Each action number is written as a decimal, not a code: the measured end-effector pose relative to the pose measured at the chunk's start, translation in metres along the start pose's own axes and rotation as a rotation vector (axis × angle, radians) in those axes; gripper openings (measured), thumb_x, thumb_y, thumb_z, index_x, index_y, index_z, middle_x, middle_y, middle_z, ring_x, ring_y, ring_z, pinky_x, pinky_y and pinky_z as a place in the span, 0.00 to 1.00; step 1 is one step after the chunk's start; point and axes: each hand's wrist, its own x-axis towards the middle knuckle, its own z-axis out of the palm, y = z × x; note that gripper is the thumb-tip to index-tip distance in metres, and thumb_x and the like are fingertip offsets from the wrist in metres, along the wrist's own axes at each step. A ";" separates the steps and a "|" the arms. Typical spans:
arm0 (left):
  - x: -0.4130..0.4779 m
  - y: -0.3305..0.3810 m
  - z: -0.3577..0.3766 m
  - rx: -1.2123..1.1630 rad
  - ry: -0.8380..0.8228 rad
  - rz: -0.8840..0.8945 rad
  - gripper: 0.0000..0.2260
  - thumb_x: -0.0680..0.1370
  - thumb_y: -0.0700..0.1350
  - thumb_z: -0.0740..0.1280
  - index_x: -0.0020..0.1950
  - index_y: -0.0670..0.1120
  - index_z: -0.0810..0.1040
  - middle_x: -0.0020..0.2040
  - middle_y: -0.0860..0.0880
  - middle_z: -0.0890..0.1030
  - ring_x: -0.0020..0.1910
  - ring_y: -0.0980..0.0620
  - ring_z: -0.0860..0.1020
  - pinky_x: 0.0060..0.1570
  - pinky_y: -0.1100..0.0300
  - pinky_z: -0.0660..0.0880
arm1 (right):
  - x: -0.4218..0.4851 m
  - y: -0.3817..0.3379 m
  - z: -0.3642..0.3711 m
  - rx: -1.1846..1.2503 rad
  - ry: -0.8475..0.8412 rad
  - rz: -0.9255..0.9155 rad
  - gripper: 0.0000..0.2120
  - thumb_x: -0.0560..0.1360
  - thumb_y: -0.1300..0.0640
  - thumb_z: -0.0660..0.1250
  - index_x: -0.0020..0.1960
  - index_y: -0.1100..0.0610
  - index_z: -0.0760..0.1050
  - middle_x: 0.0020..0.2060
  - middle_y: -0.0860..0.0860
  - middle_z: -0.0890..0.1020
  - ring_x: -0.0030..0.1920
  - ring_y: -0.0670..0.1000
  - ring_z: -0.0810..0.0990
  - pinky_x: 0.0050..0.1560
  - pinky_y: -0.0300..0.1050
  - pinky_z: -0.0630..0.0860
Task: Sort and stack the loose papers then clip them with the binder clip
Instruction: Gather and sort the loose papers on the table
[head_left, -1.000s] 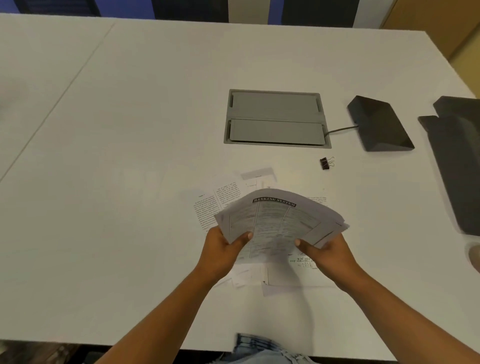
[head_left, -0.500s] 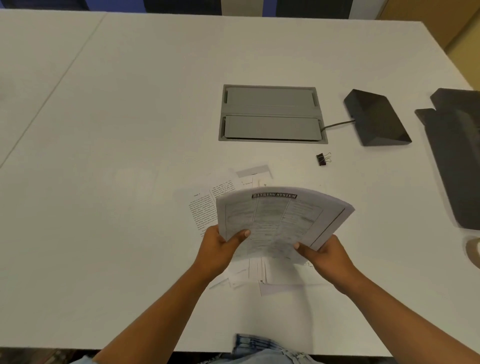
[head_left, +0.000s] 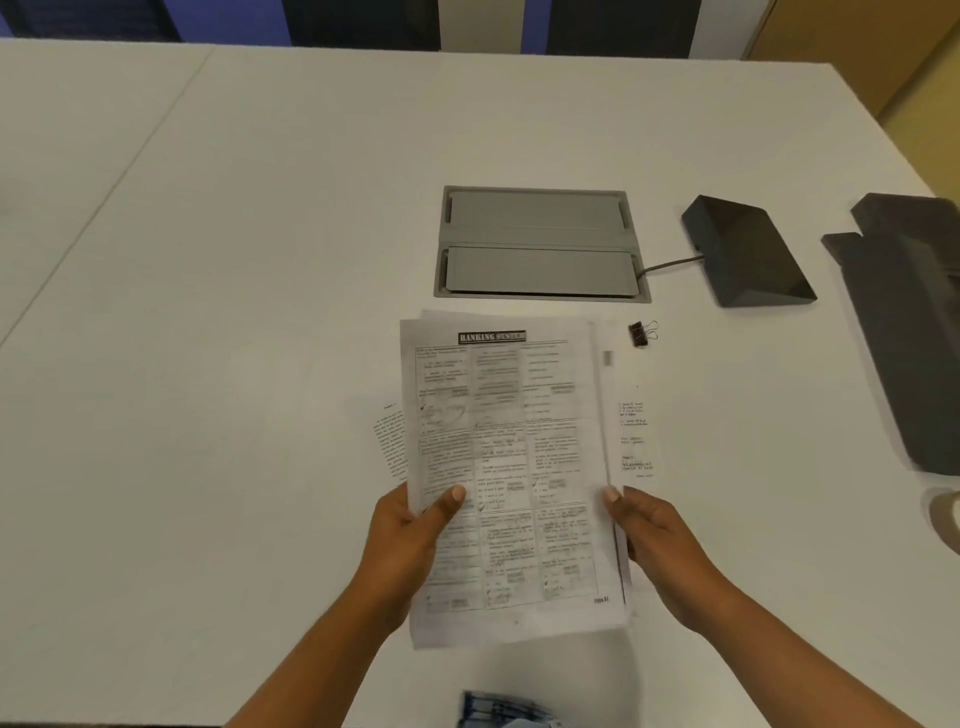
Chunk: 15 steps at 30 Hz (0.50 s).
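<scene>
Paper stack (head_left: 511, 467) is held just above the bench (head_left: 234, 312). Its left edge is gripped by the left hand (head_left: 410, 540), thumb on top; its right edge is pinched by the right hand (head_left: 654, 535). Loose sheets (head_left: 634, 431) are seen lying underneath. Binder clip (head_left: 641, 333) is seen untouched on the bench, near the stack's far right corner.

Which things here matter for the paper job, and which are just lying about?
Job: paper stack held by left hand and right hand, loose sheets, binder clip.
Lying about: grey hatch, black wedge box, dark trays.
</scene>
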 end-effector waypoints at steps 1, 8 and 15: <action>-0.002 -0.002 -0.005 -0.007 0.024 -0.007 0.10 0.78 0.44 0.70 0.59 0.45 0.81 0.49 0.47 0.88 0.46 0.45 0.87 0.43 0.50 0.84 | 0.003 0.005 -0.004 -0.040 0.052 0.008 0.16 0.81 0.49 0.59 0.58 0.54 0.81 0.53 0.52 0.86 0.54 0.52 0.84 0.57 0.48 0.78; -0.010 -0.016 -0.047 0.025 0.169 -0.038 0.10 0.77 0.43 0.71 0.57 0.43 0.82 0.47 0.46 0.88 0.43 0.44 0.87 0.40 0.51 0.84 | 0.025 0.063 -0.043 -0.838 0.578 0.237 0.35 0.71 0.37 0.67 0.65 0.63 0.71 0.61 0.61 0.76 0.59 0.63 0.77 0.56 0.55 0.77; -0.016 -0.027 -0.061 0.040 0.235 -0.056 0.10 0.77 0.45 0.71 0.56 0.45 0.82 0.46 0.47 0.88 0.42 0.44 0.87 0.41 0.48 0.84 | 0.029 0.081 -0.036 -0.963 0.564 0.441 0.45 0.60 0.37 0.77 0.65 0.62 0.64 0.60 0.60 0.70 0.59 0.64 0.74 0.52 0.58 0.77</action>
